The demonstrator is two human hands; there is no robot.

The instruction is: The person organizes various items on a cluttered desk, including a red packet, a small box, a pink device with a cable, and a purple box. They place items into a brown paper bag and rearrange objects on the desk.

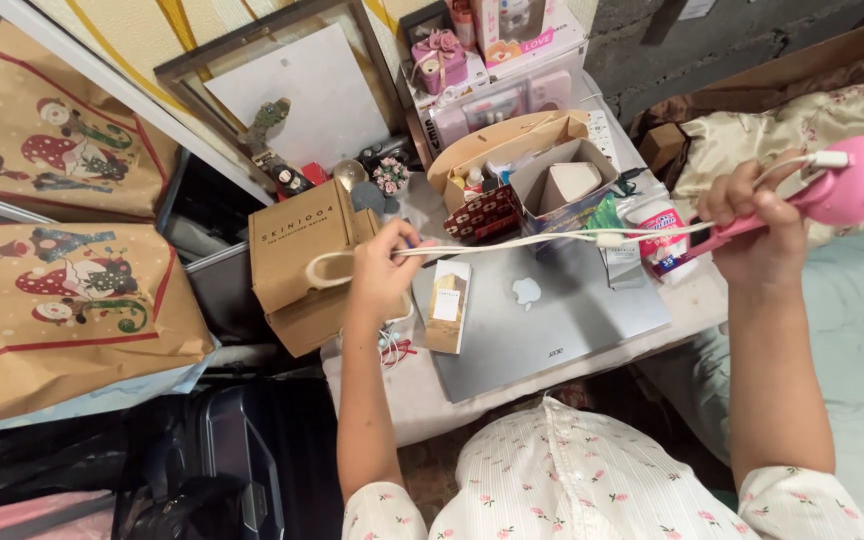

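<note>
My right hand (752, 225) is raised at the right and grips a pink pig-shaped gadget (857, 178) by its pink handle. A white cable (552, 238) is plugged into the gadget and stretches left across the table. My left hand (384, 270) pinches the cable's other end above a closed grey laptop (542, 320). The cable curls into a loop (324, 268) just past my left fingers, in front of a brown cardboard box (297, 250).
A small cream and gold box (447, 305) lies on the laptop's left edge. Behind stand open cardboard boxes (552, 175), pink gift items (437, 60), a framed white board (287, 90) and a tissue pack (662, 235). Patterned paper bags (62, 290) lean at left, a dark suitcase (232, 470) below.
</note>
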